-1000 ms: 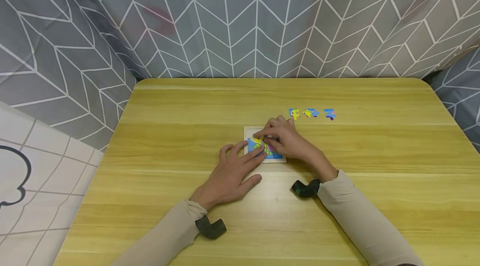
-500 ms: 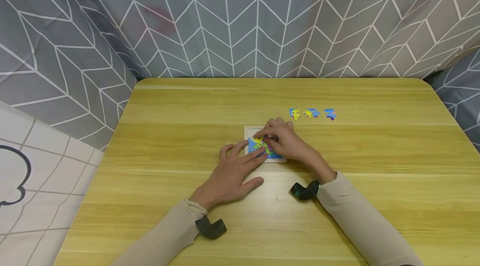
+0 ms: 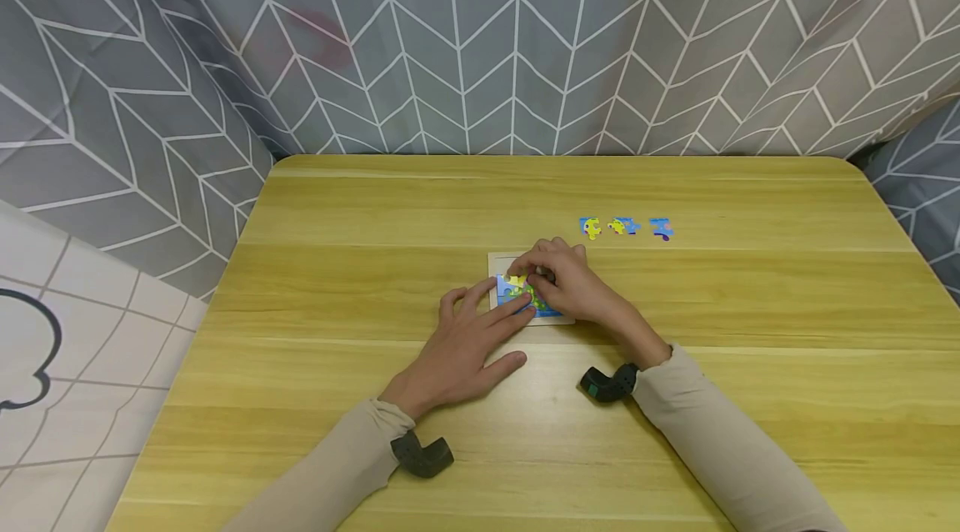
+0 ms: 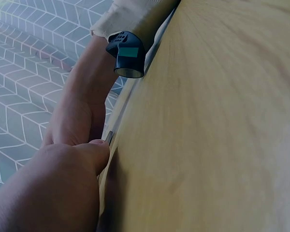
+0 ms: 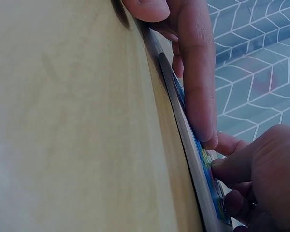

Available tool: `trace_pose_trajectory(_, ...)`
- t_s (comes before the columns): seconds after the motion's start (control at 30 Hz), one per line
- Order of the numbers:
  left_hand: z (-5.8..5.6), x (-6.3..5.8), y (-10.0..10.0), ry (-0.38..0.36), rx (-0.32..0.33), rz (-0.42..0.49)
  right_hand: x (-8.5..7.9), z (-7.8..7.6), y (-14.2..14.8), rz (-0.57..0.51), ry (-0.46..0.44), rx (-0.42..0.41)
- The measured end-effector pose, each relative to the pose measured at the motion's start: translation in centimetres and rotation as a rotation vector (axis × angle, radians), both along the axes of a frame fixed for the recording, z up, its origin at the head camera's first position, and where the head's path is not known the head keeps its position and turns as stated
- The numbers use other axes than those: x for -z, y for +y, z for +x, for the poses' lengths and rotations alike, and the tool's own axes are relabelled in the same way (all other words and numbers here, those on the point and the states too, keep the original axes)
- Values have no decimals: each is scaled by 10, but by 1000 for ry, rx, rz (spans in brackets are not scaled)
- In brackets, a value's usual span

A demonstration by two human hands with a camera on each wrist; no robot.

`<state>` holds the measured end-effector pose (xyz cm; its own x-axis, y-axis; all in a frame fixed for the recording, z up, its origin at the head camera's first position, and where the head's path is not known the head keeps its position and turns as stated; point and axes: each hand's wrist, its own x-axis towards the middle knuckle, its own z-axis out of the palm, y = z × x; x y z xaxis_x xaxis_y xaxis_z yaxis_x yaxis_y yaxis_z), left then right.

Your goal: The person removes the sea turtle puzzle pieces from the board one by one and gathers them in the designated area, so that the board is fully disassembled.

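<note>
A small jigsaw puzzle [image 3: 507, 295] with a blue, yellow and green picture lies in a pale tray [image 3: 492, 264] on the table. Across its near left part rests my left hand [image 3: 460, 358], fingers spread and fairly straight, fingertips on the pieces and thumb over the tabletop. My right hand [image 3: 567, 280] bends over the tray's upper right, its thumb and index finger pinching a puzzle piece [image 3: 517, 280], largely hidden by the fingers. From the right wrist, the right thumb [image 5: 222, 168] is down at the puzzle's surface beside the left fingertips [image 5: 209, 137].
Three loose puzzle pieces lie in a row beyond the right hand: a yellow and blue one [image 3: 590, 228], another [image 3: 622, 225], and a blue one with purple [image 3: 661, 228]. The wooden table [image 3: 360, 215] ends at a grey patterned curtain [image 3: 480, 57].
The right index finger has bent a little more and shifted slightly over the tray. My left hand holds almost the same place; the loose pieces have not moved.
</note>
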<state>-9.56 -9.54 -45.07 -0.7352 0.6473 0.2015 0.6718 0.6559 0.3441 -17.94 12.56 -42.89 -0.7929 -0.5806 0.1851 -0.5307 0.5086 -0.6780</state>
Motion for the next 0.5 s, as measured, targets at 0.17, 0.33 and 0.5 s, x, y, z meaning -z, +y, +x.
trace_pose_trajectory(0.17, 0, -1, 0, -8, -5, 0, 2, -1, 1, -5, 1, -1)
trace_pose_trajectory(0.33, 0, -1, 0, -23, -8, -6, 2, -3, 1, -14, -3, -14)
trace_pose_trajectory(0.5, 0, -1, 0, -29, -8, -8, 3, -4, 3, -35, -14, -29)
